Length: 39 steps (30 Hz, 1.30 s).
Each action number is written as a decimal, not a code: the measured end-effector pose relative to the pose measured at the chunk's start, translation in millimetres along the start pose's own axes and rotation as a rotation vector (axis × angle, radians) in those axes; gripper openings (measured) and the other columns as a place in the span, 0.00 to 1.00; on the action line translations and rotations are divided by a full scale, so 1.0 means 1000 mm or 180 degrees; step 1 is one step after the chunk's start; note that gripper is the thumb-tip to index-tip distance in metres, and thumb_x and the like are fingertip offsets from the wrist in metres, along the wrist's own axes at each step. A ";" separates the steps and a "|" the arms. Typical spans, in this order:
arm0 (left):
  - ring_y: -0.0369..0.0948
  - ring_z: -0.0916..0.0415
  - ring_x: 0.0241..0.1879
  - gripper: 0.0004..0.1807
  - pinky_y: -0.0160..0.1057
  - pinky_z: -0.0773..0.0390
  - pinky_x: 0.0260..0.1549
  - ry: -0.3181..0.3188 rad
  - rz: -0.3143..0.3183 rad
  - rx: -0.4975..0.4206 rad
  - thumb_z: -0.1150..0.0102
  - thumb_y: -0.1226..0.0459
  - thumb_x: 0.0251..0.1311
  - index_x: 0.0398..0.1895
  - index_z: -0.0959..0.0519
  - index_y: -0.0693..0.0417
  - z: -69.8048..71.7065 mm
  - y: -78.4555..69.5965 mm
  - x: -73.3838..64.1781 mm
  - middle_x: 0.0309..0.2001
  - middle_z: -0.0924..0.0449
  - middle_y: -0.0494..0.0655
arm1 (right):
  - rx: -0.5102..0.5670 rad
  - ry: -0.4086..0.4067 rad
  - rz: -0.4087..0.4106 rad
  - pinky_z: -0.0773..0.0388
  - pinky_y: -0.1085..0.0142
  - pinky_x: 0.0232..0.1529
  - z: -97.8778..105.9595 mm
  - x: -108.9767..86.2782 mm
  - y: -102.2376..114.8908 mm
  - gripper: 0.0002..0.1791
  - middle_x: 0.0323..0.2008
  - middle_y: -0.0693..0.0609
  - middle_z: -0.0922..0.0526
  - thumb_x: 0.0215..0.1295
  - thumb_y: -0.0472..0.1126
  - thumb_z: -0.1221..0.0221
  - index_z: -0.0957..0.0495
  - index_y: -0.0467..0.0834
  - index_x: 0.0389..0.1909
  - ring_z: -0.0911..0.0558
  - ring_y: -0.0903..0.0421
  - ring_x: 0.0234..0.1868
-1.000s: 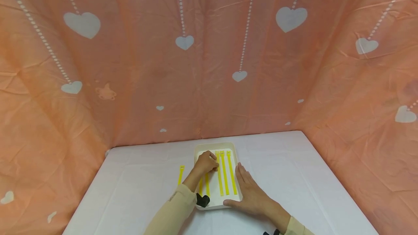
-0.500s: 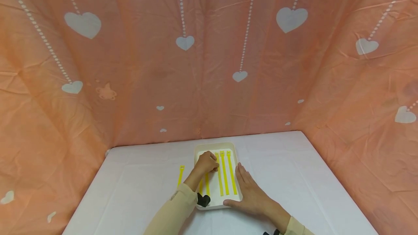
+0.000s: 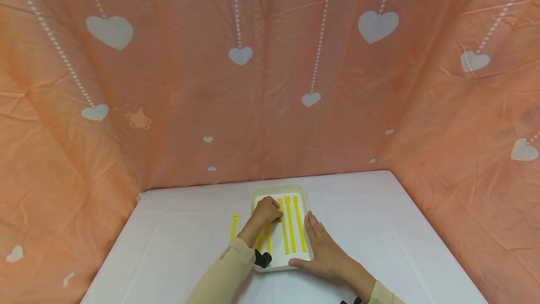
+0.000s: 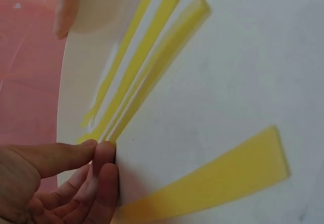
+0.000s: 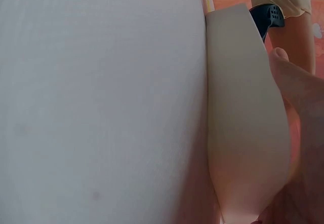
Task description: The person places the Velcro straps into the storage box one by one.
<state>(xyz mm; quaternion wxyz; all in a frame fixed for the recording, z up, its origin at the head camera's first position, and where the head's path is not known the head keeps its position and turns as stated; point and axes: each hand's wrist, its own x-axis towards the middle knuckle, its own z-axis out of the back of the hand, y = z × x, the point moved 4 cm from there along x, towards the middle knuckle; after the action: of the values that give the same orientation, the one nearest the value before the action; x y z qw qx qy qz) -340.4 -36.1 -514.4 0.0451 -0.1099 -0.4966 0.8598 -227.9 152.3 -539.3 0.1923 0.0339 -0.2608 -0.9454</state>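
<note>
A cream tray (image 3: 278, 262) holds several yellow slotted-end straps. My left hand (image 3: 266, 210) reaches in from the left, and its thumb and fingertips pinch a yellow strap (image 4: 162, 67) near its slotted end, which the fingers partly hide in the left wrist view. That strap lies beside two other straps (image 3: 295, 229) on the right. Two straps (image 3: 267, 243) on the tray's left are partly covered by the left hand and wrist. My right hand (image 3: 325, 250) rests against the tray's near right corner, fingers straight along the right side, thumb at the near rim.
Another yellow strap (image 3: 234, 225) lies on the white tabletop (image 3: 181, 247) left of the tray, partly hidden by the left forearm. A black wrist device (image 3: 263, 259) sits over the tray's near left corner. Orange heart-print cloth (image 3: 261, 144) encloses the table.
The view has shifted very slightly. Both hands, the pinched strap and the tray stay in nearly the same places.
</note>
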 end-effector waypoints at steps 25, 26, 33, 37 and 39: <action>0.56 0.10 0.41 0.12 0.46 0.10 0.42 -0.0106 -0.0102 -0.0158 0.31 0.71 0.69 0.51 0.19 0.69 0.065 0.009 -0.023 0.41 0.11 0.57 | -0.0011 0.0022 0.0046 0.52 0.44 0.85 -0.002 0.001 -0.002 0.74 0.87 0.36 0.62 0.62 0.80 0.38 0.60 0.31 0.85 0.56 0.40 0.87; 0.55 0.10 0.40 0.12 0.45 0.11 0.42 -0.0130 -0.0099 -0.0163 0.31 0.71 0.69 0.51 0.19 0.68 0.069 0.010 -0.025 0.41 0.11 0.57 | -0.0002 0.0022 0.0046 0.52 0.44 0.85 -0.002 0.001 -0.002 0.74 0.87 0.36 0.62 0.62 0.79 0.38 0.60 0.31 0.85 0.56 0.39 0.87; 0.56 0.11 0.40 0.10 0.51 0.10 0.45 -0.0290 -0.0102 -0.0182 0.31 0.71 0.67 0.48 0.19 0.68 0.091 0.021 -0.036 0.40 0.12 0.58 | 0.0022 0.0044 0.0022 0.53 0.44 0.85 -0.001 0.001 0.000 0.73 0.87 0.36 0.63 0.62 0.79 0.37 0.61 0.31 0.85 0.57 0.39 0.87; 0.58 0.11 0.41 0.11 0.50 0.10 0.45 -0.0381 -0.0044 -0.0133 0.31 0.71 0.67 0.48 0.19 0.69 0.101 0.031 -0.042 0.40 0.12 0.59 | 0.0017 0.0040 0.0032 0.53 0.44 0.85 -0.001 0.001 0.001 0.74 0.87 0.35 0.62 0.61 0.79 0.37 0.60 0.31 0.85 0.57 0.39 0.87; 0.57 0.11 0.40 0.11 0.48 0.10 0.43 -0.0447 -0.0039 -0.0123 0.31 0.71 0.66 0.47 0.19 0.69 0.105 0.036 -0.045 0.39 0.12 0.59 | 0.0009 0.0035 0.0036 0.53 0.44 0.85 -0.001 0.001 0.001 0.74 0.87 0.35 0.62 0.61 0.79 0.37 0.60 0.31 0.85 0.56 0.39 0.87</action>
<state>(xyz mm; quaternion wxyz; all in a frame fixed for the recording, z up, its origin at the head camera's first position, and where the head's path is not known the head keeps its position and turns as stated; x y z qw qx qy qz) -320.6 -151.5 -488.5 0.0133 -0.0471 -0.5157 0.8553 -228.1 150.5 -539.9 0.1990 0.0379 -0.2612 -0.9438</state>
